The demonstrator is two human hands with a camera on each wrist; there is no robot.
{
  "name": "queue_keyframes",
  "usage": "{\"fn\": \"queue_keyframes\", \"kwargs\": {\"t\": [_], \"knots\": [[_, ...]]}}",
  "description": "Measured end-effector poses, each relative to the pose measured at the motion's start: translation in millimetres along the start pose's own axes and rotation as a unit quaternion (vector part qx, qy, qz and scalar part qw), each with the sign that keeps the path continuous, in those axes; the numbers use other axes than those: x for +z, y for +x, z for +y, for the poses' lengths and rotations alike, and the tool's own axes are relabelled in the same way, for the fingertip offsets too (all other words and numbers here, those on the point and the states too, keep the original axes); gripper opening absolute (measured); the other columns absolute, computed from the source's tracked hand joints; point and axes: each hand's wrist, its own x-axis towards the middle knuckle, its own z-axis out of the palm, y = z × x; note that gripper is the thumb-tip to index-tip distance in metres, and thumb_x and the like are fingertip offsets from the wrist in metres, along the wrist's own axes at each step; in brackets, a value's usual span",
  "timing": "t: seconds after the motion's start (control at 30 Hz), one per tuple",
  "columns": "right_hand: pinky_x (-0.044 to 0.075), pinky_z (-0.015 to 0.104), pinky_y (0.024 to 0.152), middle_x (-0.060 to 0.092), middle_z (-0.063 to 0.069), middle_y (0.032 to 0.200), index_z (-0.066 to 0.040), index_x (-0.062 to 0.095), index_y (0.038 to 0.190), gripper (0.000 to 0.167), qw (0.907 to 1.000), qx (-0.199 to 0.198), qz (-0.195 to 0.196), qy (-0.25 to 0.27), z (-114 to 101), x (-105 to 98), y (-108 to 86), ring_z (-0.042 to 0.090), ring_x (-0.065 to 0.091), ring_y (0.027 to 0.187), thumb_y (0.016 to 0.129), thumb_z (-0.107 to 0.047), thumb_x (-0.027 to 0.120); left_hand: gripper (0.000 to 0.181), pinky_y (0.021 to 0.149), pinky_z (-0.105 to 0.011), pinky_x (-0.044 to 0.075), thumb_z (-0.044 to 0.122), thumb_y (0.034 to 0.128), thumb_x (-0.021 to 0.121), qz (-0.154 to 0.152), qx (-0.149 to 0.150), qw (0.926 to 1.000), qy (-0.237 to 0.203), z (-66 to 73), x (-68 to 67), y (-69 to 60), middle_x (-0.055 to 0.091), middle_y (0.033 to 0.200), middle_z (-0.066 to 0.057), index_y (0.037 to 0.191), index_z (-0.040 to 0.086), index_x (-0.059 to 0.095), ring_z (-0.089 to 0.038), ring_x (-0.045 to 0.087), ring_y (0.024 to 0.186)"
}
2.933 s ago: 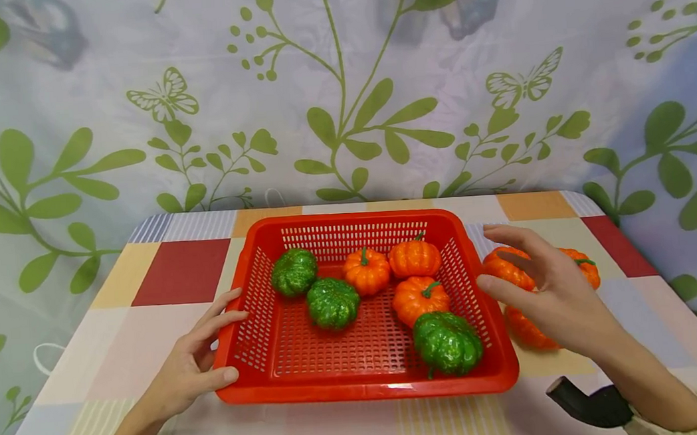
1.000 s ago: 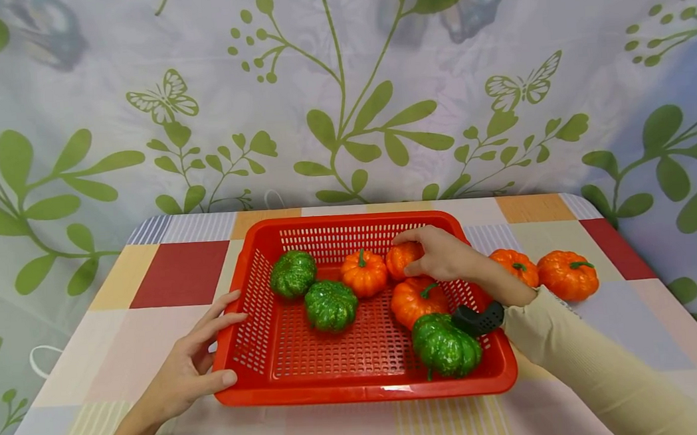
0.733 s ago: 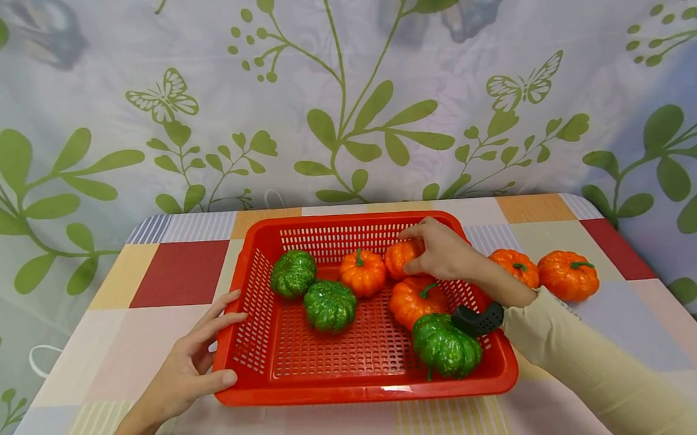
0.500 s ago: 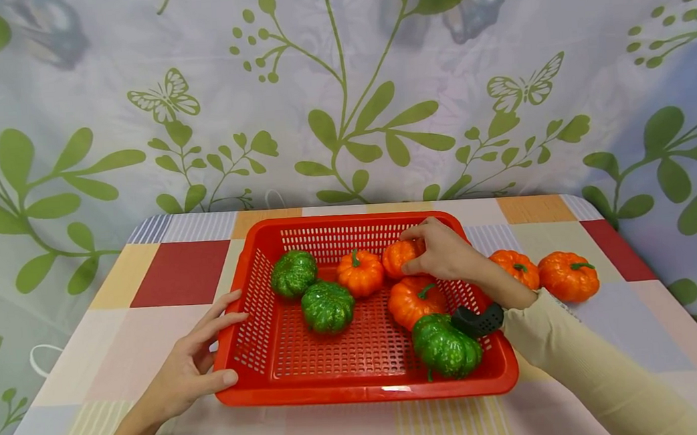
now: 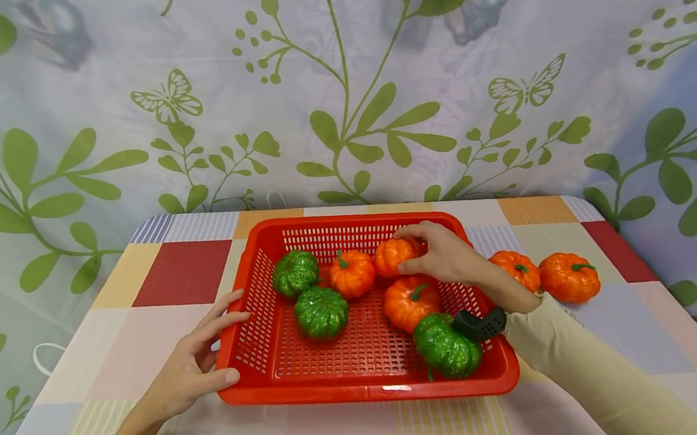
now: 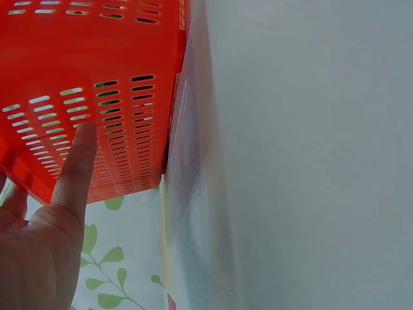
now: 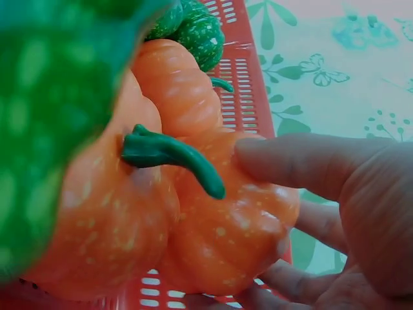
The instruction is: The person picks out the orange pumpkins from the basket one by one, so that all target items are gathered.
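Observation:
In the head view a red plastic basket [image 5: 371, 392] holds several small pumpkins. My right hand [image 5: 441, 255] reaches inside and grips an orange pumpkin [image 5: 391, 256] near the back wall. The right wrist view shows the thumb [image 7: 277, 158] on top of it and fingers round its far side. To its left an orange pumpkin [image 5: 352, 274] touches a green pumpkin [image 5: 322, 312]. In front sits another orange pumpkin [image 5: 412, 303], against a green pumpkin [image 5: 446, 346]. A further green pumpkin [image 5: 295, 273] is at the back left. My left hand [image 5: 186, 367] holds the basket's left rim.
Right of the basket, two orange pumpkins, one nearer [image 5: 515, 270] and one farther [image 5: 570, 278], stand on the checked tablecloth [image 5: 181, 273]. My right forearm crosses the basket's right rim. A patterned curtain [image 5: 341, 98] hangs behind the table.
My right hand has moved from outside the basket into it. The gripped orange pumpkin has slid left, shifting the neighbouring orange and green pumpkins left. My left hand has stayed on the rim.

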Motion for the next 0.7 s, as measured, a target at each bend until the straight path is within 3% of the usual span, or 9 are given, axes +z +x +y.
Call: {"fn": "queue_keyframes", "kwargs": {"t": [0.2, 0.37, 0.57, 0.7], "knots": [[0.046, 0.048, 0.095, 0.063, 0.012, 0.123, -0.005, 0.061, 0.127, 0.049, 0.9980, 0.023, -0.004, 0.059, -1, 1, -3.5, 0.029, 0.056, 0.111, 0.081, -0.009, 0.079, 0.065, 0.084, -0.041, 0.056, -0.011, 0.0795, 0.065, -0.002, 0.002, 1.0000, 0.001, -0.2, 0.0, 1.1, 0.015, 0.161, -0.011, 0.141, -0.007, 0.043, -0.015, 0.035, 0.135], [0.045, 0.049, 0.097, 0.060, 0.013, 0.127, -0.003, 0.058, 0.131, 0.053, 0.9970, 0.020, -0.010, 0.074, -3, -1, -8.0, 0.031, 0.052, 0.119, 0.084, -0.014, 0.078, 0.066, 0.085, -0.041, 0.056, -0.010, 0.0793, 0.065, -0.001, -0.001, 1.0000, 0.002, 0.0, 0.3, 1.6, 0.015, 0.161, -0.010, 0.141, -0.007, 0.043, -0.014, 0.033, 0.136], [0.047, 0.044, 0.092, 0.064, 0.008, 0.116, -0.005, 0.059, 0.130, 0.052, 0.9955, 0.008, -0.007, 0.094, -8, -3, -13.4, 0.025, 0.058, 0.102, 0.083, -0.015, 0.079, 0.065, 0.085, -0.042, 0.056, -0.013, 0.0791, 0.064, -0.008, 0.011, 0.9999, -0.006, -2.3, 0.5, 0.6, 0.014, 0.161, -0.012, 0.140, -0.009, 0.042, -0.015, 0.035, 0.136], [0.044, 0.045, 0.093, 0.062, 0.005, 0.118, -0.010, 0.061, 0.128, 0.052, 0.9929, 0.016, -0.002, 0.118, -16, -6, -18.0, 0.023, 0.055, 0.105, 0.081, -0.015, 0.082, 0.065, 0.085, -0.042, 0.056, -0.015, 0.0786, 0.063, -0.010, 0.022, 0.9997, -0.010, -3.7, -0.3, -0.9, 0.013, 0.161, -0.014, 0.139, -0.011, 0.041, -0.016, 0.037, 0.134]]}}
